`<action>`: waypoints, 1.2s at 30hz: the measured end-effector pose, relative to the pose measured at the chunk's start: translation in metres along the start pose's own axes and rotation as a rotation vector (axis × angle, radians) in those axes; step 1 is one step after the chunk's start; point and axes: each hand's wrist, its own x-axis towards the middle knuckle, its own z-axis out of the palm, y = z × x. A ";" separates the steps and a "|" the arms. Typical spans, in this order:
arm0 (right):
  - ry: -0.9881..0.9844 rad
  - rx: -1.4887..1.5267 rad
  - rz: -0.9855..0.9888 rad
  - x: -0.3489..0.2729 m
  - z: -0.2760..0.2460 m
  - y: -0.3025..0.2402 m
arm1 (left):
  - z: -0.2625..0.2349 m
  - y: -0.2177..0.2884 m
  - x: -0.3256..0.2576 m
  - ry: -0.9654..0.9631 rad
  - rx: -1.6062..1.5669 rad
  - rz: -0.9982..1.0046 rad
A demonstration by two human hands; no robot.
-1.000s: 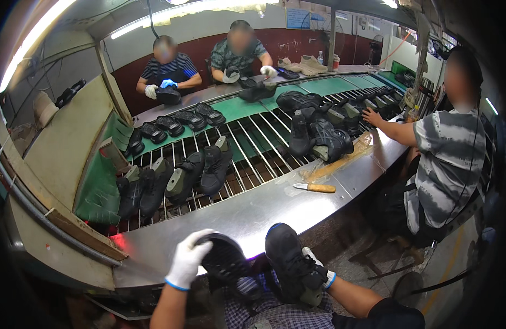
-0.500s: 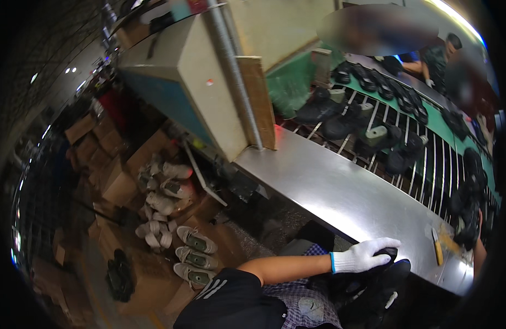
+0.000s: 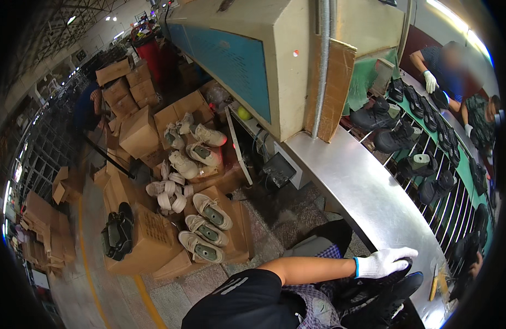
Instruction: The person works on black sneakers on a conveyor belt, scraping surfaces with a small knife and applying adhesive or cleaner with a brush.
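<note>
My left hand [image 3: 385, 262], in a white knit glove with a blue cuff, is closed over the toe of a black shoe [image 3: 368, 288] by my lap. Another black shoe [image 3: 398, 293] lies right beside it, its toe reaching the metal ledge. At the dim right rim, my bare right hand [image 3: 475, 265] is curled against a black shoe [image 3: 465, 248] at the rack's edge; part of the hand and its grip is in shadow. A small yellow-handled knife [image 3: 434, 282] rests on the ledge between my hands.
The metal ledge [image 3: 368, 189] borders a barred conveyor carrying black shoes [image 3: 393, 137]. A beige and blue machine [image 3: 220, 60] stands at its far end. Left are cardboard boxes [image 3: 140, 247] with pale shoes [image 3: 206, 230] on them. Two people work across the conveyor; another person is far left.
My view has swung left, bringing more floor and boxes into sight. The left hand keeps its hold on the shoe. The right hand and its shoe now show lower, near the rim.
</note>
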 end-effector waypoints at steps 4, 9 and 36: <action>-0.015 -0.047 0.009 0.004 0.009 0.001 | 0.007 -0.026 -0.012 -0.003 0.060 0.124; -0.057 -0.096 0.007 0.009 0.013 -0.004 | -0.005 0.000 -0.009 0.096 -0.011 0.122; -0.078 0.171 0.170 -0.168 -0.050 0.088 | 0.005 0.012 -0.030 -0.251 0.080 -0.111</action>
